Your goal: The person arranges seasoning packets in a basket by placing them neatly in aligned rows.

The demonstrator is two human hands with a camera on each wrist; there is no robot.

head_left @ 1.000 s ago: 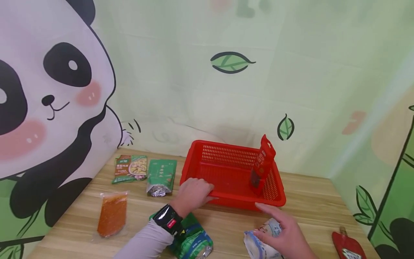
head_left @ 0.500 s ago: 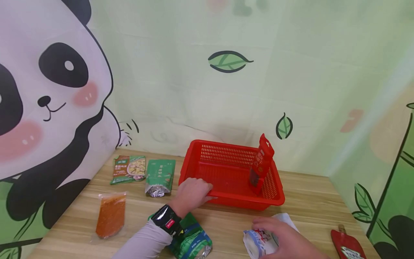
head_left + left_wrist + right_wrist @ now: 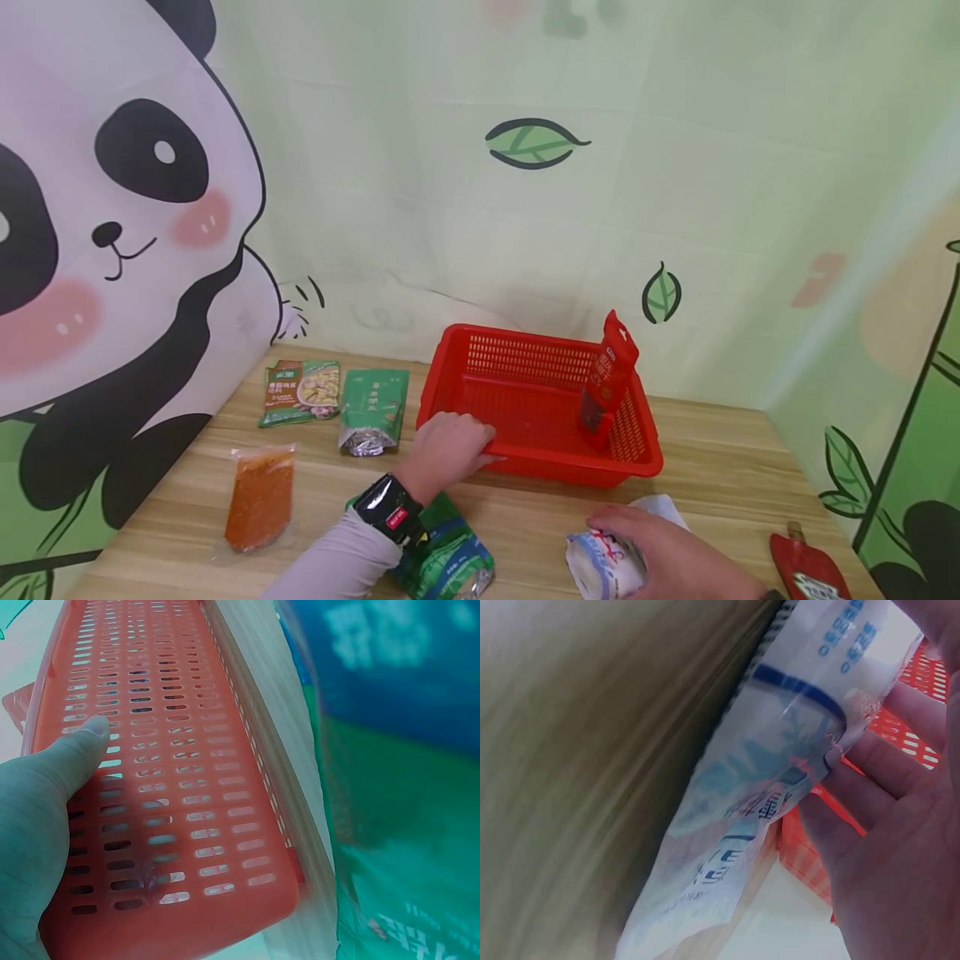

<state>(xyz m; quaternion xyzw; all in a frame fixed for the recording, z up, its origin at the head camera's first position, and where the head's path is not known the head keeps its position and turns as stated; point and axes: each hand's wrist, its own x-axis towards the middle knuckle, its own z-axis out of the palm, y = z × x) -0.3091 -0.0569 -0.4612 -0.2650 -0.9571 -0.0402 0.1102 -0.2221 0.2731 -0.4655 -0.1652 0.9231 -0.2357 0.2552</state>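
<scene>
My left hand (image 3: 448, 450) grips the near left rim of a red plastic basket (image 3: 543, 471). In the left wrist view its thumb (image 3: 82, 746) lies along the slotted outer wall, while the fingers are hidden beyond the rim. To the right, in front of the basket, my right hand (image 3: 663, 550) holds a white-and-blue plastic packet (image 3: 597, 565) close over the table. In the right wrist view, the fingers curl behind this packet (image 3: 780, 742) along one side. A red packet (image 3: 609, 379) stands upright inside the basket at its right end.
A green pouch (image 3: 450, 554) lies under my left wrist. At left are a bag of orange-brown sauce (image 3: 260, 498), a green-and-brown seasoning packet (image 3: 302, 392) and a green pouch with a silver end (image 3: 372, 408). A red spouted pouch (image 3: 808, 567) lies far right on the wooden table (image 3: 712, 442).
My right hand has come down from above the white-and-blue packet and closed around it. My left hand stays on the basket rim.
</scene>
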